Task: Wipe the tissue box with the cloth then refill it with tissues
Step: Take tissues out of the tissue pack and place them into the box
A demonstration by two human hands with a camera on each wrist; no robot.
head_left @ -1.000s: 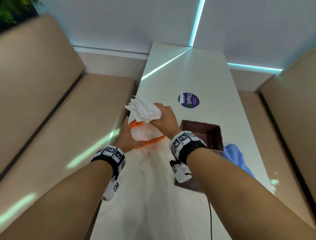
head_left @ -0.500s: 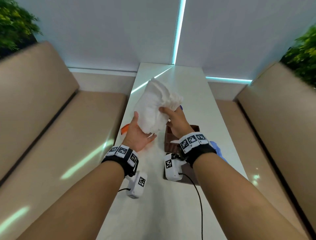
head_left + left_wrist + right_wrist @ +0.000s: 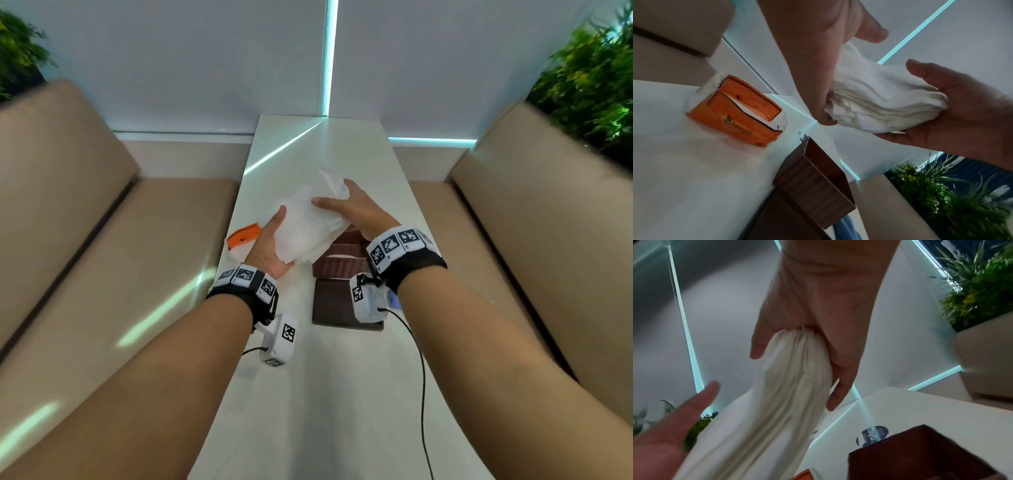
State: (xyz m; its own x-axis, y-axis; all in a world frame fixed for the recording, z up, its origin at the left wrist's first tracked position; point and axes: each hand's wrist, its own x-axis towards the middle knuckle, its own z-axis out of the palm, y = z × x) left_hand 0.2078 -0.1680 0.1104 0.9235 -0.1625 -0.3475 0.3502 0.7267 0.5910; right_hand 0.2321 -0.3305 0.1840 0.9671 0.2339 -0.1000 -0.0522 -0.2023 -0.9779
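Both hands are raised above the white counter (image 3: pixel 308 394) with a stack of white tissues (image 3: pixel 305 226) between them. The left hand (image 3: pixel 269 245) lies palm-up under the near end of the stack, its fingers (image 3: pixel 920 68) nearly straight and only cradling it. The right hand (image 3: pixel 356 212) grips the far end from above, thumb on one face and fingers (image 3: pixel 838 386) wrapped over the other, pinching the layers together. The brown tissue box (image 3: pixel 339 265) stands on the counter just below and right of the stack, top open, ribbed wall facing the camera; a flat brown panel (image 3: pixel 335 308) lies against its near side. The orange tissue packet (image 3: pixel 735 110), torn open, lies on the counter left of the box, apart from it. A corner of the blue cloth (image 3: pixel 846 229) shows behind the box in the left wrist view. A round dark sticker (image 3: pixel 871 435) sits farther up the counter. Beige benches (image 3: pixel 85 240) flank both sides.
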